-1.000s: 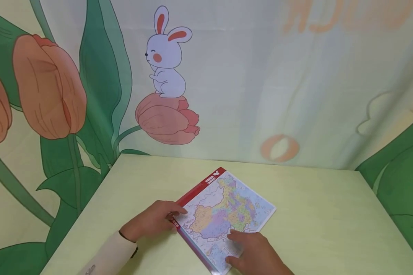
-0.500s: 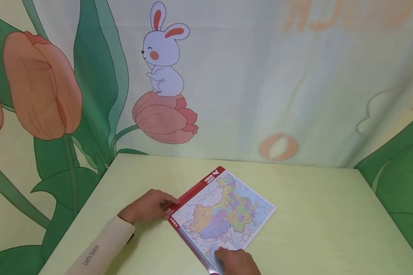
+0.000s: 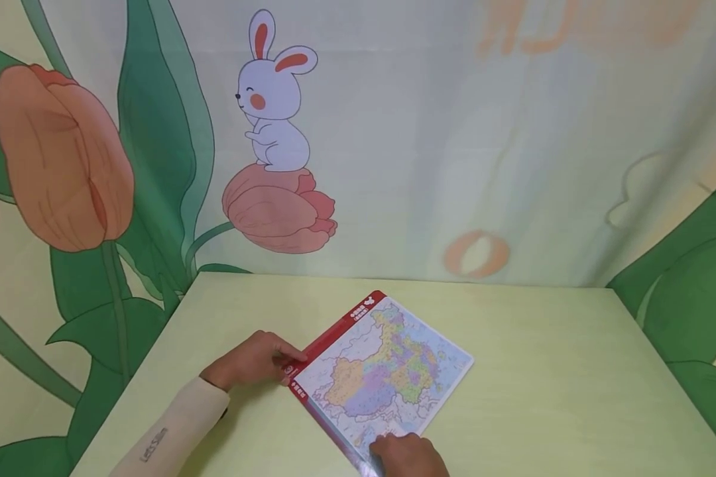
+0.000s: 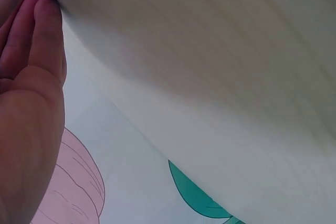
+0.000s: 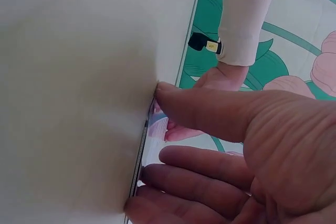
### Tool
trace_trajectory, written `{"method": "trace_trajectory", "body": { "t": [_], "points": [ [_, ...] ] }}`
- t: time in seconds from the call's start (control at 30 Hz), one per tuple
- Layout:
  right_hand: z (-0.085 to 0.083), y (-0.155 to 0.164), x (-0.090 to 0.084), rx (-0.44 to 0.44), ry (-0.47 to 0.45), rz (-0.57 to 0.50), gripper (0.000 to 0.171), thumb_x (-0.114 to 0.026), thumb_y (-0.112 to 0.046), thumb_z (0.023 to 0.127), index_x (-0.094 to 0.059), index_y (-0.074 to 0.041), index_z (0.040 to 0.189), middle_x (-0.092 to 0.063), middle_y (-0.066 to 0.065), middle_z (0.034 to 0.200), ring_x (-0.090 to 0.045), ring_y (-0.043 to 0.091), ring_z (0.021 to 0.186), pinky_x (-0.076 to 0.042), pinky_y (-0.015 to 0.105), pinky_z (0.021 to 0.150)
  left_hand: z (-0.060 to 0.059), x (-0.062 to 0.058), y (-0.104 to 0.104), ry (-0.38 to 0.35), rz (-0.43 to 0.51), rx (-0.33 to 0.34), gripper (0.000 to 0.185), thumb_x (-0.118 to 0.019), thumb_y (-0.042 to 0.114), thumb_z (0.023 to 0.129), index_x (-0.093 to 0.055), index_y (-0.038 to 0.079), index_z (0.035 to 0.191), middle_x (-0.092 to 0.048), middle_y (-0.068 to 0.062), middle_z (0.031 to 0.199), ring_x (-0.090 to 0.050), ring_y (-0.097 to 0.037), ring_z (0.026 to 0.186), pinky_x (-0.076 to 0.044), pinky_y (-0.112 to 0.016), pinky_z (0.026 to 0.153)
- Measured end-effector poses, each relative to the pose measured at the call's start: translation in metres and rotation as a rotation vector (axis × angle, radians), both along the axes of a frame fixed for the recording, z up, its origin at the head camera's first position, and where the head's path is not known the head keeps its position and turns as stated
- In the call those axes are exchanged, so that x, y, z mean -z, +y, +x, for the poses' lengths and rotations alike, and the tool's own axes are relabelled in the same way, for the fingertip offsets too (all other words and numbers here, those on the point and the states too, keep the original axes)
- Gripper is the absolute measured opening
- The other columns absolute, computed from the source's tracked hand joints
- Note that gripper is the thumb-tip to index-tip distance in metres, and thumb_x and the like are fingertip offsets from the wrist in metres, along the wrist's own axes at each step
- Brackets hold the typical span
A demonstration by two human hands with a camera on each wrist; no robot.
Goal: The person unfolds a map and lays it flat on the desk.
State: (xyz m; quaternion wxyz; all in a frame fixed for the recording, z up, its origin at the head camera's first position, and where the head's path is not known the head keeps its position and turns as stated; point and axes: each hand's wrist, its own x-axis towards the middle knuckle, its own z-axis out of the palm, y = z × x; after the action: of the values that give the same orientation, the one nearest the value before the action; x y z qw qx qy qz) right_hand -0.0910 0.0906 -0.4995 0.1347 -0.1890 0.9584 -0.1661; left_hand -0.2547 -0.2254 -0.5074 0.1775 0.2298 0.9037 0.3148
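Observation:
A flat rectangular map board (image 3: pixel 372 371) lies turned at an angle on the table, its printed face up and a red strip along one side. My left hand (image 3: pixel 253 361) holds its left corner, thumb over the red strip and the other fingers down at the edge. In the left wrist view, the fingers of the left hand (image 4: pixel 39 51) bunch at the board's edge. At the near corner, my right hand (image 3: pixel 408 455) has bent fingers against the map. The right wrist view shows the right hand (image 5: pixel 226 150) with thumb and fingers around that corner, fingertips right at the thin dark edge.
The pale yellow table (image 3: pixel 543 377) extends around the board, widest to the right. Behind its far edge hangs a curtain (image 3: pixel 406 146) printed with a rabbit, tulips and leaves.
My right hand has moved toward me, down to the near corner. My left hand has shifted slightly left along the red strip's corner. The board stays nearly in place.

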Motion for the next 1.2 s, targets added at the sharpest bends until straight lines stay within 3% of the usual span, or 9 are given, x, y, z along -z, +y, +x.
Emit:
{"method": "trace_trajectory", "body": {
  "t": [0.2,0.53,0.9,1.2],
  "points": [
    [-0.004,0.006,-0.001,0.049,-0.063,0.000,0.039,-0.087,-0.044,0.079,-0.077,-0.015,0.103,-0.068,0.000,0.078,-0.058,0.017,0.063,-0.056,0.039,0.062,0.005,-0.002,0.001,0.012,0.005,-0.003,0.045,-0.089,0.007,0.084,-0.080,0.021,0.126,-0.078,0.003,0.118,-0.065,-0.018,0.104,-0.063,-0.029,0.084],
    [-0.004,0.032,0.002,0.085,0.009,-0.089,0.032,-0.090,-0.035,0.078,-0.078,-0.015,0.101,-0.073,-0.004,0.086,-0.053,0.011,0.065,-0.050,0.033,0.062,0.029,-0.001,0.007,-0.022,0.033,-0.065,0.041,-0.090,0.010,0.084,-0.081,0.018,0.123,-0.077,0.000,0.119,-0.063,-0.017,0.101,-0.062,-0.027,0.080],
    [-0.012,0.054,0.000,0.167,0.054,-0.112,0.037,-0.095,-0.032,0.073,-0.079,-0.016,0.102,-0.074,-0.006,0.085,-0.053,0.012,0.069,-0.049,0.033,0.065,0.060,-0.003,0.022,0.018,0.020,-0.058,0.038,-0.090,0.016,0.084,-0.082,0.015,0.121,-0.078,0.002,0.112,-0.061,-0.017,0.096,-0.057,-0.025,0.076],
    [-0.019,0.070,0.000,0.216,0.079,-0.110,0.047,-0.097,-0.033,0.072,-0.079,-0.015,0.112,-0.080,0.003,0.106,-0.070,0.018,0.089,-0.058,0.046,0.084,0.086,-0.008,0.038,0.044,0.014,-0.021,0.036,-0.093,0.012,0.080,-0.082,0.011,0.114,-0.074,0.007,0.094,-0.059,-0.011,0.082,-0.050,-0.022,0.072]
  ]
}}
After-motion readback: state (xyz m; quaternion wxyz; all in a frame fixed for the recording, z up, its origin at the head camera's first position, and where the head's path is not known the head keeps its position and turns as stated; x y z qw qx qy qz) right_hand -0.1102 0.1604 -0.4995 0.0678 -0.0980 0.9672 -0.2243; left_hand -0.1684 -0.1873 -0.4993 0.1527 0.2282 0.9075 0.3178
